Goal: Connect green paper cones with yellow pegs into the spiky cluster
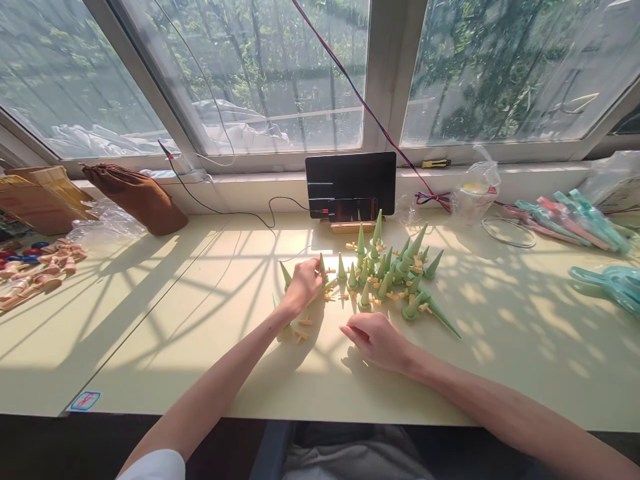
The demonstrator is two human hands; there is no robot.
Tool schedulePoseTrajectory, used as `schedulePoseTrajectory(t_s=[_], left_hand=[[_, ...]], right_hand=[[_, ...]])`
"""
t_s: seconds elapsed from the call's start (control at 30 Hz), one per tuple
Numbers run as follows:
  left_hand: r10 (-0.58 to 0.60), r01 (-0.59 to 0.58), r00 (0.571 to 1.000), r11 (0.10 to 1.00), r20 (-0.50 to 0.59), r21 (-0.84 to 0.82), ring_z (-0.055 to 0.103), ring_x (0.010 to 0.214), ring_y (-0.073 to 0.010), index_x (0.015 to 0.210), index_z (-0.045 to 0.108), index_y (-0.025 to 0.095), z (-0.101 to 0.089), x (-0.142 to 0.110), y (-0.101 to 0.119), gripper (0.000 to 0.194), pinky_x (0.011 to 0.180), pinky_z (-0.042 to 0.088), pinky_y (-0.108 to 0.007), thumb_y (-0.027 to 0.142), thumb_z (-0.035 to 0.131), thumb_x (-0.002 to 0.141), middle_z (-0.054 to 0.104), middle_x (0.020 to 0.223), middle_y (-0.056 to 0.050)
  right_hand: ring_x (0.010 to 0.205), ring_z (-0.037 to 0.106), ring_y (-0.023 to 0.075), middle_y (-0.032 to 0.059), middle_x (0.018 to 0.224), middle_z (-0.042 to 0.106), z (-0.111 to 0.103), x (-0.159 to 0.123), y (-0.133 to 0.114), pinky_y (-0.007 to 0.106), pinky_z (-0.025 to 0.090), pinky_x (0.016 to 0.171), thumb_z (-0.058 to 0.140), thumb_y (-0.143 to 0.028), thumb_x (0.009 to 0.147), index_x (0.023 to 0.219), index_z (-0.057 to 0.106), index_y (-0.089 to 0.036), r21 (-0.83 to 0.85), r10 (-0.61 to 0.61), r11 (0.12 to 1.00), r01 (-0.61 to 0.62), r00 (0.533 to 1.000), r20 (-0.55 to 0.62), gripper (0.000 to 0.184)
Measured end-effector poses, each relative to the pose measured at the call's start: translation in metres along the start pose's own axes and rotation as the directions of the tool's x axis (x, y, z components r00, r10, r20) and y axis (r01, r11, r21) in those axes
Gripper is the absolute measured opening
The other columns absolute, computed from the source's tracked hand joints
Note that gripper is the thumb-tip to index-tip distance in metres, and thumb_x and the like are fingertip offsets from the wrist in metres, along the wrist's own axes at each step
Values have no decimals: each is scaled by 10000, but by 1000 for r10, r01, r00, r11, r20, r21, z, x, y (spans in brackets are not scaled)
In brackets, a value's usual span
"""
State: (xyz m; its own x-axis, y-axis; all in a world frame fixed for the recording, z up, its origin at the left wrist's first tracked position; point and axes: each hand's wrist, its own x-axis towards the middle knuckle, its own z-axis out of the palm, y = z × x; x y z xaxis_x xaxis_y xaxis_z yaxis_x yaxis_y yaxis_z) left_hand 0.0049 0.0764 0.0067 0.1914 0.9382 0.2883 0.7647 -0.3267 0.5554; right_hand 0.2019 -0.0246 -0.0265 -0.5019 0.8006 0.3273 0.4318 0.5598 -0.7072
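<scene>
My left hand (305, 285) reaches to the left edge of a cluster of green cones (385, 263). Its fingers are closed at one small green cone (322, 263); the hand partly hides that cone's lower part. More cones stand just left of this hand, among them one green cone (285, 275) half behind it. Near the table front, my right hand (376, 339) rests on its side with the fingers curled in, and anything inside them is hidden. Small yellow peg-like pieces (302, 335) lie below my left hand, and others are scattered among the cones.
A tablet (350, 175) with a phone (353, 210) before it leans on a wooden stand (353, 227) at the back. A brown drawstring bag (137, 200) and wooden pieces (50, 270) are at left. Teal and pink plastic items (575, 217) and a cup (477, 193) are at right.
</scene>
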Motion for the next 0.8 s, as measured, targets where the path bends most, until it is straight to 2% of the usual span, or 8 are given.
schedulePoseTrajectory(t_s=[0.23,0.4,0.47,0.53,0.63,0.7,0.8], left_hand=[[-3,3,1000,1000,10,2,640,702,-203,807,676,154,2,-2,-1,125,648,470,-298,196,562,838,726,835,-70],[-21,22,1000,999,-16,43,639,643,-196,903,684,139,-7,-10,4,143,643,477,-303,239,611,833,734,887,-89],[14,-8,998,995,-65,95,608,563,-164,980,676,136,-15,-15,9,195,655,483,-307,259,625,837,736,920,-88],[126,-109,985,985,-120,133,570,507,-130,997,675,151,-26,-21,13,190,678,482,-296,269,600,868,733,855,-53],[203,-168,951,973,-235,160,512,467,-108,862,682,171,-45,-25,18,138,554,434,-241,277,595,879,670,659,3],[203,-164,906,977,-371,133,476,446,-95,808,668,176,-56,-26,19,117,519,415,-222,274,623,855,615,579,31],[139,-120,857,990,-497,70,504,476,-96,701,614,174,-65,-29,13,188,498,406,-202,268,608,865,566,533,36]], right_hand=[[554,255,95,-51,573,318,0,0,0,250,220,539,432,-265,962,613,283,-191,5,13,1000,-13,999,35,386],[556,258,94,-52,581,319,-1,-1,0,245,223,546,427,-269,969,627,262,-191,6,19,1000,-20,999,49,388],[557,258,93,-52,582,321,-1,0,1,244,225,548,427,-273,970,625,266,-191,3,18,1000,-18,998,55,390],[556,261,93,-52,581,323,-1,0,1,245,226,546,433,-271,966,617,276,-190,1,12,1000,-12,998,54,391],[552,270,94,-49,578,335,-1,0,1,249,226,541,437,-260,960,603,303,-189,0,6,1000,-6,999,50,388],[551,277,94,-47,576,344,-1,-1,2,252,226,538,434,-253,959,598,315,-189,1,9,1000,-9,999,51,385],[548,278,93,-45,576,351,-1,-1,2,253,225,533,434,-253,958,598,322,-188,4,13,1000,-13,998,57,382]])
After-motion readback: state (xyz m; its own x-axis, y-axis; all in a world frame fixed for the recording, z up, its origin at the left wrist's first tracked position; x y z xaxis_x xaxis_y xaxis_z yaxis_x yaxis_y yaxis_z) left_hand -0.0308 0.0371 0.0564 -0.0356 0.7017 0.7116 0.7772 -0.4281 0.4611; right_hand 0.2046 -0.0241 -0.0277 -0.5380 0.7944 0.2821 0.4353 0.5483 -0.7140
